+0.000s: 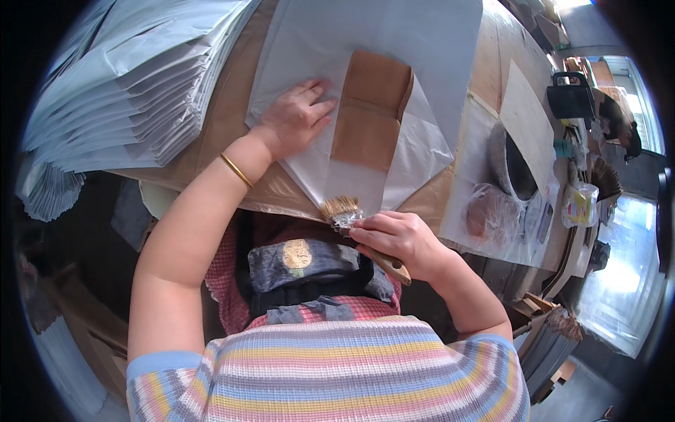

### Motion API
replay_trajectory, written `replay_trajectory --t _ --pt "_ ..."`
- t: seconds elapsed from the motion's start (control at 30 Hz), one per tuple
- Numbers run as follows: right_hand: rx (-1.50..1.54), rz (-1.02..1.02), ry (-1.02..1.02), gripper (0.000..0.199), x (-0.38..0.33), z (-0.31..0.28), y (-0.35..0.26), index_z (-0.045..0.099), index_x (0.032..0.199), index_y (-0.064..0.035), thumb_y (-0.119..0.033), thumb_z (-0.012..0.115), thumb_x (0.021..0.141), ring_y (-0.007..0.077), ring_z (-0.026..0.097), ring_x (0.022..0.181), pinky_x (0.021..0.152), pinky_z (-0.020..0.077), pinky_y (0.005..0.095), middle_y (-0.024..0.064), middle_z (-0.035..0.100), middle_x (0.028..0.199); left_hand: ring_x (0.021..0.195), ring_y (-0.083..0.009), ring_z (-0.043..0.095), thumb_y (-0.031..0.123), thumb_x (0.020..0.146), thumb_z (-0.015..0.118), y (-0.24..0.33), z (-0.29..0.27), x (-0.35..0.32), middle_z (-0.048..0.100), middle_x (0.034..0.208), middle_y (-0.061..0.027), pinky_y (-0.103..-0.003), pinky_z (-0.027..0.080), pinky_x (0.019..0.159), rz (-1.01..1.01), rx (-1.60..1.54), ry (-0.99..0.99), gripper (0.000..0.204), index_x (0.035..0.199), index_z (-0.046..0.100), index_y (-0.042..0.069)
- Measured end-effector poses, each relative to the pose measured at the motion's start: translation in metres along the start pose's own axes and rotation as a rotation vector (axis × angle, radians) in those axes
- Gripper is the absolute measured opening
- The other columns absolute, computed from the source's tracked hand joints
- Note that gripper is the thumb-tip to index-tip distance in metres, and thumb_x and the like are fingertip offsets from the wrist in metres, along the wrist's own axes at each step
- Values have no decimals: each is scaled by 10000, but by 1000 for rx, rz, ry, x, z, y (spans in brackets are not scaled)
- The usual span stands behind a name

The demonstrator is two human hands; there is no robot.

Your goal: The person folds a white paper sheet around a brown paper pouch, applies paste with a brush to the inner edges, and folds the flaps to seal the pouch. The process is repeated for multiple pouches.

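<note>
My right hand point(404, 243) grips a paintbrush point(341, 207) by its wooden handle at the table's near edge. The brush's pale bristles touch or hover just over the near end of a folded white sheet point(302, 49), which looks like a large paper bag. On this sheet lies a brown paper or card piece point(365, 141) with a crease across it. Its right edge is partly under a slanted white fold. My left hand point(295, 121) rests on the sheet to the left of the brown piece, fingers spread and holding nothing.
A thick stack of folded white paper bags point(140, 91) fills the table's left side. To the right, a round tub point(500, 158) with a dark inside is partly covered by a pale board point(527, 116), with crumpled clear plastic point(492, 218) beside it. A black handled container point(569, 98) stands farther right.
</note>
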State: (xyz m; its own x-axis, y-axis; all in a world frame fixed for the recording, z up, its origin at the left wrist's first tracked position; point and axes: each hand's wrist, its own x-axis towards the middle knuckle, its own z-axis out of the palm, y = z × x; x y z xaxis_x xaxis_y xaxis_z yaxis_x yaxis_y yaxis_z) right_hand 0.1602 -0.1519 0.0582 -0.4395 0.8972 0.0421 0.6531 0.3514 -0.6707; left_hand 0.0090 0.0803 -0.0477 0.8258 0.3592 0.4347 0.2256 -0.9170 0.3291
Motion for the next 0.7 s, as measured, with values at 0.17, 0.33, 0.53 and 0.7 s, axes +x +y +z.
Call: replay_trajectory --t 0.17,0.33,0.53,0.7 --pt "-11 65 211 264 -32 -13 -11 668 1013 -17 -128 728 781 285 662 823 699 553 381 121 642 921 1265 -362 483 137 884 601 -1 -1 -4 552 1319 -203 -418 408 1055 3 48 -21 316 1179 641 30" --pt "-84 92 227 244 -38 -3 -1 679 980 -23 -59 753 750 288 674 757 643 560 358 114 651 855 1257 -374 481 124 874 594 7 -6 5 549 1321 -207 -442 408 1045 8 49 -52 321 1181 643 45" --pt "234 270 766 116 -14 -74 51 710 930 -7 8 723 815 133 627 692 626 500 271 81 696 826 1244 -388 486 120 848 595 12 -16 6 550 1306 -212 -475 379 1072 -13 84 -86 332 1170 652 62" --pt "418 592 760 105 20 -82 138 715 905 16 -75 705 853 67 614 672 607 498 248 59 692 729 1260 -395 472 114 831 603 15 -14 13 543 1316 -221 -489 366 1080 -13 60 -104 349 1173 651 65"
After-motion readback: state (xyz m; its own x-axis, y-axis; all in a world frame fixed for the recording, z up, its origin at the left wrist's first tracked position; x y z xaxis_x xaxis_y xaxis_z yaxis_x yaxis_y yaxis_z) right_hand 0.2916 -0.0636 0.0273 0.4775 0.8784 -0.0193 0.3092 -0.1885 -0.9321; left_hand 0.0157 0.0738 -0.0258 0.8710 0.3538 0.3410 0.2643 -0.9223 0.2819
